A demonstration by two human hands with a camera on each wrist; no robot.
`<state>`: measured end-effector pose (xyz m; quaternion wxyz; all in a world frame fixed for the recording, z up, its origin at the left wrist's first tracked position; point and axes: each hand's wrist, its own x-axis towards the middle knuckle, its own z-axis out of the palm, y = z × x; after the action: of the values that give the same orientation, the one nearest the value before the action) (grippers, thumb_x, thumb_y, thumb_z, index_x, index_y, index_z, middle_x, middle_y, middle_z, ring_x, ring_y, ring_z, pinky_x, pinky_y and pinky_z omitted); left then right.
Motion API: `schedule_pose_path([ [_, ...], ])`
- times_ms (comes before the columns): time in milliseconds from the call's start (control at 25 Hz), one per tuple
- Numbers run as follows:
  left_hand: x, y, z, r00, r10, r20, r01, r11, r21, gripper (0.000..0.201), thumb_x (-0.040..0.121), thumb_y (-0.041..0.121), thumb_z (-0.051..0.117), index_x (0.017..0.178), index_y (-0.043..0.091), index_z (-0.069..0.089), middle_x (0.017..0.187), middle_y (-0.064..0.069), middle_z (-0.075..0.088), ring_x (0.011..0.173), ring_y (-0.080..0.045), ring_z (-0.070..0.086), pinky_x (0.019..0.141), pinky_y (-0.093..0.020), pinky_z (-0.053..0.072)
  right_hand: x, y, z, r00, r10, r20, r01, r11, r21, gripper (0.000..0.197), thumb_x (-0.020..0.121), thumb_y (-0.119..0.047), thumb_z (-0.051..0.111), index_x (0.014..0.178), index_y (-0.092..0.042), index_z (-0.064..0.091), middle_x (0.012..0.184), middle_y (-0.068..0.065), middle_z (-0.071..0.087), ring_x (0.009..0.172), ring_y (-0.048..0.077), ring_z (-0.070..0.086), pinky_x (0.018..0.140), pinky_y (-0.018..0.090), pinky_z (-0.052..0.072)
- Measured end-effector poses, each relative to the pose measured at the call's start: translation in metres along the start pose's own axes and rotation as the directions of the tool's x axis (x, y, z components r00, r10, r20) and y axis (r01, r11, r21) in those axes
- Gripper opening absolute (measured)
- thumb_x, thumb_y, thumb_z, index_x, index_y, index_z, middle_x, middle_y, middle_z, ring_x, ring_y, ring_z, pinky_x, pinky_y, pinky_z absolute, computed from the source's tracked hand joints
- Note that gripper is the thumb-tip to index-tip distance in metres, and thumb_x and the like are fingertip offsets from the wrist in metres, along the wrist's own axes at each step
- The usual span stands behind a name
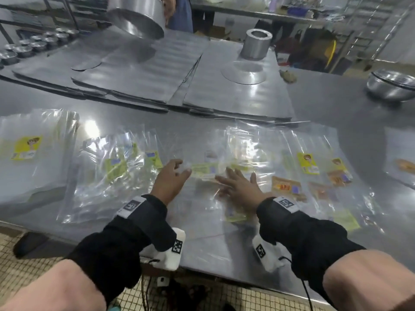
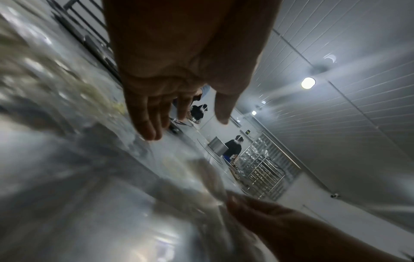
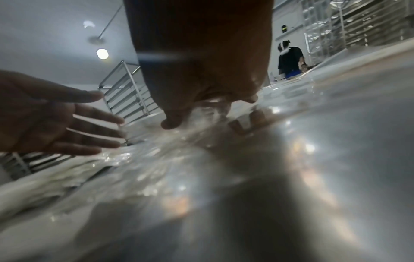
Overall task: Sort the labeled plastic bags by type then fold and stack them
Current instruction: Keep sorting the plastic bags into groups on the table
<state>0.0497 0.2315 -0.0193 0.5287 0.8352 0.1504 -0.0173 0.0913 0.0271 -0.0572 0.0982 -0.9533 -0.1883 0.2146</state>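
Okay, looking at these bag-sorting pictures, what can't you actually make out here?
- Label text on the plastic bags: too small and glare-washed in the head view.
- Bags under the right hand: bag count unclear in the transparent overlapping layers.
- Left hand: whether it touches plastic is unclear; the left wrist view is motion-blurred.
- Metal bowl: cut off by the right edge.

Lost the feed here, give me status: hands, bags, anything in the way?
Right hand flat, pressing the clear bags. Left hand open beside it, holding nothing. Yellow-label stack far left; orange-label bags loose at right. Nothing blocking.
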Motion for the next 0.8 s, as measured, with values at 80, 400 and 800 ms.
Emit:
schedule_pose_path([
  [80, 0.0, 0.01, 0.013, 0.992, -0.109, 0.061, 0.114, 0.991, -0.077, 0.064, 0.09, 0.044, 0.055, 0.139, 0.009, 0.036, 0.143, -0.011, 0.04, 0.129, -0.025, 0.042, 0.106, -0.037, 0.037, -0.002, 0.001, -0.007, 0.998, 0.009, -0.055, 0.001, 0.981, 0.192, 0.046, 0.1, -0.042, 0.034, 0.145, -0.041, 0.026, 0.159, 0.001, 0.007, 0.146, 0.016, 0.006, 0.113, 0.052, -0.01],
  [400, 0.001, 0.009, 0.045, 0.974, -0.119, 0.192, 0.165, 0.955, -0.246, 0.019, 0.087, 0.007, 0.063, 0.106, 0.006, 0.063, 0.09, -0.012, 0.064, 0.073, -0.018, 0.061, 0.059, -0.015, 0.047, -0.038, 0.027, -0.03, 0.995, -0.012, -0.101, 0.053, 0.908, 0.415, 0.082, 0.085, -0.044, 0.062, 0.15, -0.03, 0.015, 0.159, 0.0, 0.003, 0.146, 0.014, 0.0, 0.119, 0.044, 0.003],
  [800, 0.011, 0.033, 0.041, 0.992, 0.124, 0.038, -0.09, 0.867, -0.49, 0.009, 0.096, 0.015, 0.049, 0.103, 0.015, 0.056, 0.099, -0.011, 0.069, 0.068, -0.02, 0.07, 0.061, -0.026, 0.057, -0.049, 0.113, -0.012, 0.948, 0.294, -0.118, -0.29, 0.956, 0.053, 0.051, 0.098, -0.041, 0.037, 0.147, -0.037, 0.023, 0.156, -0.001, 0.014, 0.143, 0.021, 0.014, 0.111, 0.062, 0.004],
])
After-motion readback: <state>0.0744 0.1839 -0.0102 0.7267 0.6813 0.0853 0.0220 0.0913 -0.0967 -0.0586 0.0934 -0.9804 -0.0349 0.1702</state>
